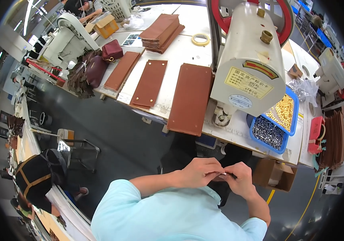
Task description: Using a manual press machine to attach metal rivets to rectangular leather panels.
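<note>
My left hand (199, 172) and my right hand (241, 178) meet in front of my chest, below the table edge. Both pinch a small dark brown piece (221, 177) between the fingertips; a pale sliver shows at its top. Most of the piece is hidden by my fingers. Straight ahead on the white worktable (184, 48) stands a cream press machine (249, 60) with a red wheel. A large brown leather panel (190, 98) lies left of the machine, overhanging the table's near edge.
Two narrower brown panels (149, 82) (121, 70), a stack of brown panels (162, 32), a tape roll (200, 39) and maroon bags (96, 69) lie on the table. Blue trays hold gold (282, 111) and dark rivets (268, 132). A person (39, 176) sits at left; a cardboard box (275, 175) is below.
</note>
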### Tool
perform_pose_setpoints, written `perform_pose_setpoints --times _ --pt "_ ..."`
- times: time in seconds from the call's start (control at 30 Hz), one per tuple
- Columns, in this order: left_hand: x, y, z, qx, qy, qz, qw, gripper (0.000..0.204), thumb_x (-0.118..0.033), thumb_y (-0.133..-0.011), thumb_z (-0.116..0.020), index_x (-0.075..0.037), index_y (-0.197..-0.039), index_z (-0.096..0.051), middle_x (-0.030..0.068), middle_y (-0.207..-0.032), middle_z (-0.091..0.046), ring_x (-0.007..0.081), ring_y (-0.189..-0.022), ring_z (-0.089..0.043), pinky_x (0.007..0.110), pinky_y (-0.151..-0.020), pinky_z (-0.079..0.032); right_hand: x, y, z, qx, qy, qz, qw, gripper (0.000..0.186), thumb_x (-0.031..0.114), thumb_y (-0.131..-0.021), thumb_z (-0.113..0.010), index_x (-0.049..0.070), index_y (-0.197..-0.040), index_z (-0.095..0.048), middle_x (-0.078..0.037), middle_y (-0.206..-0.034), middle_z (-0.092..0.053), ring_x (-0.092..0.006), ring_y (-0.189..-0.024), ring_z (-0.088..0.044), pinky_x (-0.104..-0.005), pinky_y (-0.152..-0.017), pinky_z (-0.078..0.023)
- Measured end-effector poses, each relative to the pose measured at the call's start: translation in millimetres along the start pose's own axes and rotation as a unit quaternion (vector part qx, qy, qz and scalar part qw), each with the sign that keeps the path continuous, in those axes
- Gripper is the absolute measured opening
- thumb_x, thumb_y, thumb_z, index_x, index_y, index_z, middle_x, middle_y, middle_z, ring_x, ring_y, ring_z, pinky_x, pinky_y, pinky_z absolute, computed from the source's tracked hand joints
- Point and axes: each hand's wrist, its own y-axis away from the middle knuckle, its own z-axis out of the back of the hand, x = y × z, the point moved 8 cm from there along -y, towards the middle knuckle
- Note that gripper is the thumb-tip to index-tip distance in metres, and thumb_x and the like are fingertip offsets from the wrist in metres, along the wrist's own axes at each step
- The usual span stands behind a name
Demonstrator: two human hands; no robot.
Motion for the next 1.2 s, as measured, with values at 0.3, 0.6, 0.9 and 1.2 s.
perform_pose_setpoints --times 0.3,0.6,0.9,1.2 --pt "28 1 -6 0.132 -0.040 0.170 0.976 0.042 -0.022 -0.081 -0.080 -0.009 -0.118 -0.064 0.0131 -0.095 -0.071 0.0315 -0.085 -0.071 0.034 -0.072 -0.057 7 -17 -22 -0.067 -0.025 0.097 0.993 0.017 0.001 -0.061 -0.076 0.007 -0.077 -0.072 -0.006 -0.071 -0.069 -0.0264 -0.062 -0.064 -0.0363 -0.064 -0.049" --pt "55 14 22 0.014 -0.014 0.305 0.952 0.045 -0.011 -0.085 -0.079 -0.006 -0.127 -0.067 0.0105 -0.098 -0.077 0.0106 -0.085 -0.071 0.026 -0.078 -0.056 -41 -14 -17 0.130 -0.271 -0.131 0.945 0.083 0.028 -0.076 -0.087 0.001 -0.145 -0.050 -0.015 -0.114 -0.074 -0.0178 -0.101 -0.070 -0.0334 -0.093 -0.055" --pt "77 51 59 -0.146 0.183 0.327 0.916 0.022 -0.012 -0.099 -0.066 0.006 -0.111 -0.070 0.0040 -0.092 -0.072 0.0089 -0.080 -0.063 0.025 -0.075 -0.053 -120 30 22 0.075 -0.311 -0.259 0.911 0.024 0.010 -0.080 -0.079 -0.001 -0.100 -0.075 -0.008 -0.088 -0.075 -0.0157 -0.078 -0.068 -0.0303 -0.075 -0.054" --pt "54 67 108 -0.124 0.091 0.305 0.940 0.017 -0.011 -0.092 -0.070 0.003 -0.102 -0.075 0.0020 -0.082 -0.072 0.0065 -0.073 -0.061 0.023 -0.067 -0.050 -72 21 21 0.107 -0.178 -0.147 0.967 0.032 0.006 -0.077 -0.080 0.002 -0.108 -0.074 -0.013 -0.088 -0.076 -0.0203 -0.077 -0.073 -0.0301 -0.073 -0.056"
